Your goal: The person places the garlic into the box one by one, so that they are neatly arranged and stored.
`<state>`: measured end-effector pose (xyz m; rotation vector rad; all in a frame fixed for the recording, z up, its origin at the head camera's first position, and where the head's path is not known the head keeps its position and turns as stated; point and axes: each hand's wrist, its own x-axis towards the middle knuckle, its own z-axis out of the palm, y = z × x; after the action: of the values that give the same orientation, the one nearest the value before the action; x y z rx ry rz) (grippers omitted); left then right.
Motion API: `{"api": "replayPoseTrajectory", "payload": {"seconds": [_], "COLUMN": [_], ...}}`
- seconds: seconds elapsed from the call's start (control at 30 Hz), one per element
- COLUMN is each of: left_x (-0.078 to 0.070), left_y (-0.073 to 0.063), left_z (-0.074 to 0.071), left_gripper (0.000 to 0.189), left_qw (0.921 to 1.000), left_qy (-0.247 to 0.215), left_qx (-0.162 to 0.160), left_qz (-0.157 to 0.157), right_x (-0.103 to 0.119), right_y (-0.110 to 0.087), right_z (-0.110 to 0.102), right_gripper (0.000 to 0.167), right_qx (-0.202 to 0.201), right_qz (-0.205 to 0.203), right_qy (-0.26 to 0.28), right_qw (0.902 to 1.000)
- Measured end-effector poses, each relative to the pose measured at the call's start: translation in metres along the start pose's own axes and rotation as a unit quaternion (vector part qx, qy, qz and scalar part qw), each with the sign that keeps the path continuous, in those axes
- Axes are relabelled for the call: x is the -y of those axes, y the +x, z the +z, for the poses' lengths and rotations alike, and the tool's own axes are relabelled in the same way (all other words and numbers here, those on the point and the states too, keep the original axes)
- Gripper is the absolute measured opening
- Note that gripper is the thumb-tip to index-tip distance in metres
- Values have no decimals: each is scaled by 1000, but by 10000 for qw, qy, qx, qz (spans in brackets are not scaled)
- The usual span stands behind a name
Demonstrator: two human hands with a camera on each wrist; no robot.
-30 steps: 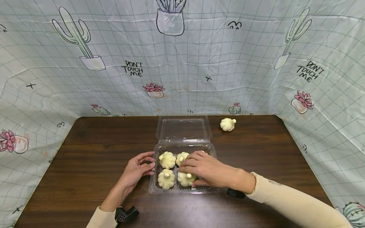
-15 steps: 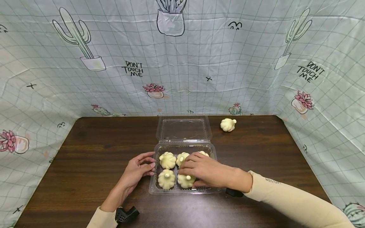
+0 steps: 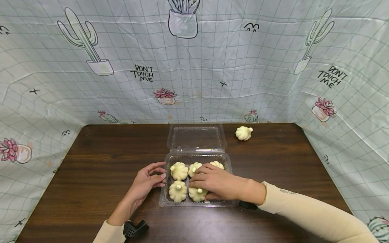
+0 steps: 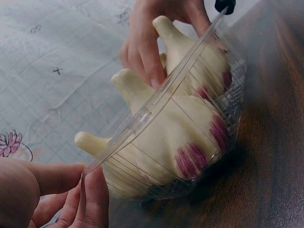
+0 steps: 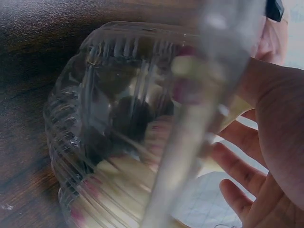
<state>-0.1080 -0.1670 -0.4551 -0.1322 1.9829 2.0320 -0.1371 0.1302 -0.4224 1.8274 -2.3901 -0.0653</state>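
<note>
A clear plastic clamshell container [image 3: 198, 204] stands open on the table, with several pale garlic bulbs in it. My left hand [image 3: 146, 180] is at its left side; in the left wrist view the thumb and fingers [image 4: 96, 194] pinch the rim. Over the right half reaches my right hand [image 3: 217, 182], its fingers and thumb around the front middle garlic bulb [image 3: 197, 194]. Two bulbs fill the left column, one a back bulb [image 3: 179, 171], the other a front bulb [image 3: 178, 191]. Behind the right hand shows a back right bulb [image 3: 217, 164]. The hand covers part of the container's right side.
The transparent lid [image 3: 196, 136] lies folded back behind the container. A loose garlic bulb [image 3: 243, 133] lies near the table's back edge, to the right. A patterned cloth [image 3: 194, 67] rises behind and beside the dark wooden table [image 3: 106, 162].
My right hand has shifted slightly left, and the stem of the bulb it holds has tipped a little toward the front. More of the back right bulb shows. The left hand stays put.
</note>
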Motion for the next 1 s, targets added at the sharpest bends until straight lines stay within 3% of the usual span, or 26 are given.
{"api": "replayPoseTrajectory", "payload": {"seconds": [1.0], "left_x": [0], "left_y": [0], "left_z": [1], "left_gripper": [51], "left_qw": [10000], "left_qy": [36], "left_qx": [-29], "left_qz": [-42], "right_x": [1], "right_y": [7], "right_z": [5], "right_gripper": [66], "right_qx": [461], "right_qz": [157], "right_qy": [89], "right_qw": [9988]}}
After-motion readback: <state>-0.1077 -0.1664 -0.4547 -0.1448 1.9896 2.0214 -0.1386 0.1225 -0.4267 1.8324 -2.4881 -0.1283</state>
